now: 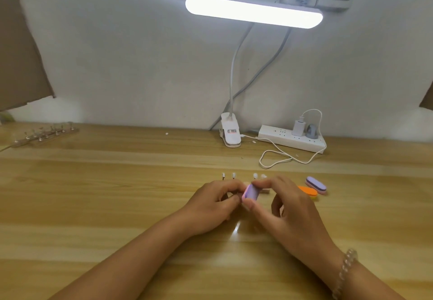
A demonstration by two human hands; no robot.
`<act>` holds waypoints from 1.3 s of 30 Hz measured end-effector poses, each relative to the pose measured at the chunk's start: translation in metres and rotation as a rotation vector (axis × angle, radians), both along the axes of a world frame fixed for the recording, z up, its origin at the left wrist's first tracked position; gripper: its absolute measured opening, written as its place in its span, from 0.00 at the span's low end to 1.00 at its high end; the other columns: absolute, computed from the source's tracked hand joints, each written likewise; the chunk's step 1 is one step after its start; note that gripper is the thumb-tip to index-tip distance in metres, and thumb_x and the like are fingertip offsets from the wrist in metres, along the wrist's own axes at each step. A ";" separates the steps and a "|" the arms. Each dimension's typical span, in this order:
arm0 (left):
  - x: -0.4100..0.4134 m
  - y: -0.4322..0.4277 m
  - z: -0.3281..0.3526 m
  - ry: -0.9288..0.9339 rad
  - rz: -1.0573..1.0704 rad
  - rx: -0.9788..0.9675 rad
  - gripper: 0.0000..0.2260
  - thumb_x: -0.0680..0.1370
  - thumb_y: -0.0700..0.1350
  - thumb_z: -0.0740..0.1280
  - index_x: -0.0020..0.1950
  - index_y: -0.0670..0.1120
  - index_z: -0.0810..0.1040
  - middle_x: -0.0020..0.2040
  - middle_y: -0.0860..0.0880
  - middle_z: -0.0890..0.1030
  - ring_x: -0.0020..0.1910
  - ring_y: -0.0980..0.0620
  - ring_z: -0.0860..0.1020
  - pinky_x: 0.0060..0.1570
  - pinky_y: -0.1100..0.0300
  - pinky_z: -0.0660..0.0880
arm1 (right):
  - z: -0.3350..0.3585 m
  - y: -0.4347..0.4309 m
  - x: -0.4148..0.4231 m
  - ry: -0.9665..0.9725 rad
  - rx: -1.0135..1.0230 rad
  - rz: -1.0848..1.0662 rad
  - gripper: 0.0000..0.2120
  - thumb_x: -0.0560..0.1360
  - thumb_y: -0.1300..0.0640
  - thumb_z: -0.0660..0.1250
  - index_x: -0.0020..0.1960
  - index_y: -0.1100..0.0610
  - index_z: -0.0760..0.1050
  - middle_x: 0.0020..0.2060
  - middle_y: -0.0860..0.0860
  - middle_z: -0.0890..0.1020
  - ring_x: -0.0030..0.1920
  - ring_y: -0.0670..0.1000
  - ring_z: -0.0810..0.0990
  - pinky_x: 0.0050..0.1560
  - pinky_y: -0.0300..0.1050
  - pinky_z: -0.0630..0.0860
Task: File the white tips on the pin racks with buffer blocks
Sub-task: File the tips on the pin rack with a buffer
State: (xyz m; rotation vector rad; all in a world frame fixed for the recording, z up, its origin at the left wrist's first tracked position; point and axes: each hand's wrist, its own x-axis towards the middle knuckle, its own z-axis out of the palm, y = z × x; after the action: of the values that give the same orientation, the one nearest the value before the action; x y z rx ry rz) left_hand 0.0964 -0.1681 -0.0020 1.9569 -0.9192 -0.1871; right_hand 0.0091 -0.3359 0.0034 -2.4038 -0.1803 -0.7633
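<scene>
The purple buffer block [249,194] sits at the middle of the table [117,194], near its front half, held up on edge between the two hands. The right hand [284,206] pinches it, thumb under its near end and forefinger over its far end, the other fingers loosely curled behind. The left hand [209,206] meets the block from the other side with its fingers curled in; I cannot tell what they grip, since the fingertips hide it. Just beyond the hands a row of white tips [255,176] stands on the thin pins of the near pin rack [69,178]: two tips to the left of the hands and two close above the knuckles. The rack's base is too faint to make out.

To the right of the right hand lie two spare blocks, an orange block [308,191] and, touching its far side, a spare purple block [316,184]. A beaded bracelet [344,271] circles the right wrist.

At the far left edge of the table a second pin rack [44,134] lies near the wall. At the back stands the white clip [230,133] of a lit bar lamp [254,11], and beside it a power strip [293,139] with a white cable [278,159] looped on the wood
</scene>
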 end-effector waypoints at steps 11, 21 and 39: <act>-0.003 0.000 0.005 0.031 0.010 -0.060 0.14 0.82 0.38 0.62 0.49 0.58 0.80 0.37 0.62 0.79 0.30 0.58 0.71 0.35 0.63 0.70 | 0.000 -0.001 0.003 0.000 0.070 -0.032 0.13 0.71 0.42 0.70 0.51 0.47 0.78 0.48 0.39 0.79 0.33 0.46 0.76 0.37 0.41 0.73; -0.004 0.000 0.006 -0.020 0.014 -0.074 0.12 0.82 0.40 0.64 0.48 0.56 0.81 0.45 0.52 0.85 0.50 0.40 0.79 0.56 0.41 0.74 | 0.002 -0.004 0.005 0.000 0.120 -0.080 0.13 0.70 0.41 0.69 0.51 0.46 0.78 0.48 0.38 0.78 0.33 0.47 0.76 0.41 0.49 0.76; -0.002 0.001 0.002 0.052 0.004 -0.163 0.06 0.83 0.39 0.62 0.50 0.43 0.77 0.41 0.52 0.82 0.34 0.52 0.74 0.31 0.60 0.72 | 0.003 0.005 0.002 -0.067 0.020 -0.046 0.14 0.70 0.49 0.74 0.54 0.47 0.77 0.48 0.39 0.76 0.31 0.47 0.76 0.36 0.47 0.76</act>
State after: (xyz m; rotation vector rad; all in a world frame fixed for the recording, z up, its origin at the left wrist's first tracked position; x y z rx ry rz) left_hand 0.0941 -0.1674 -0.0003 1.7957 -0.8687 -0.1553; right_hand 0.0112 -0.3305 0.0065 -2.3721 -0.1439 -0.8634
